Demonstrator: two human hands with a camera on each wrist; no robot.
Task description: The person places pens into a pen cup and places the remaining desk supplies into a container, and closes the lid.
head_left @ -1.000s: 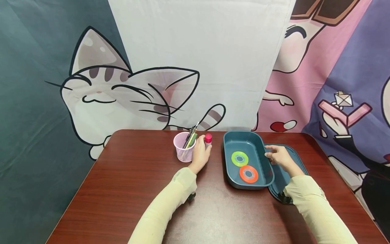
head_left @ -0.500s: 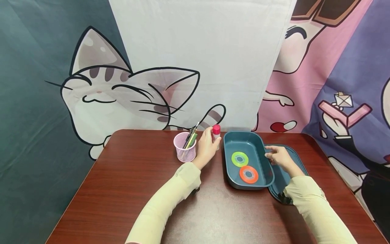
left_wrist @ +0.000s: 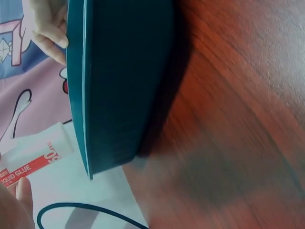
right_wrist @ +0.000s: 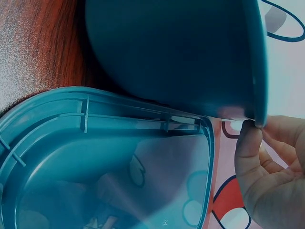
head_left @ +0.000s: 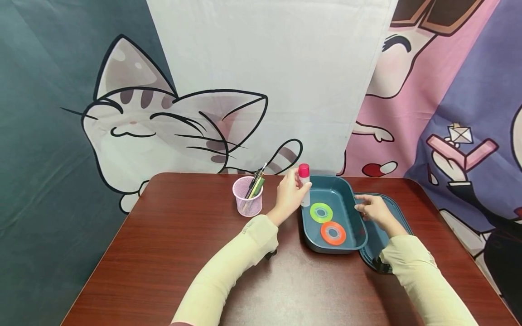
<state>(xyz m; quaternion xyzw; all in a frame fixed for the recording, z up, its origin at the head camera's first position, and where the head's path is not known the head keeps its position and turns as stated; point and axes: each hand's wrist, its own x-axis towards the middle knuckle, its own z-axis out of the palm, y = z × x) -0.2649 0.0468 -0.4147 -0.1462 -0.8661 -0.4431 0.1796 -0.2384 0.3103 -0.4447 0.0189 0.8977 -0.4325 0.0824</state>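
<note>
My left hand (head_left: 290, 192) grips a liquid glue bottle (head_left: 305, 192) with a red cap, held upright at the left rim of a teal box (head_left: 335, 190). The bottle's red "LIQUID GLUE" label shows in the left wrist view, where little of that hand is visible. Inside the box lie a green ring-shaped disc (head_left: 321, 212) and an orange one (head_left: 333, 232). On the box's right side, my right hand (head_left: 376, 209) pinches the rim between thumb and fingers, as the right wrist view shows (right_wrist: 274, 167). Under that hand lies the teal lid (head_left: 377, 237).
A pink mesh cup (head_left: 247, 203) with pens and other slim tools stands left of my left hand, near the back edge of the brown table (head_left: 171, 262). Behind the table hangs a printed cloth (head_left: 261, 59) with cartoon figures.
My left hand has carried the glue bottle rightward and up, from beside the mesh cup to the box's left rim. The right hand and the box have stayed in place.
</note>
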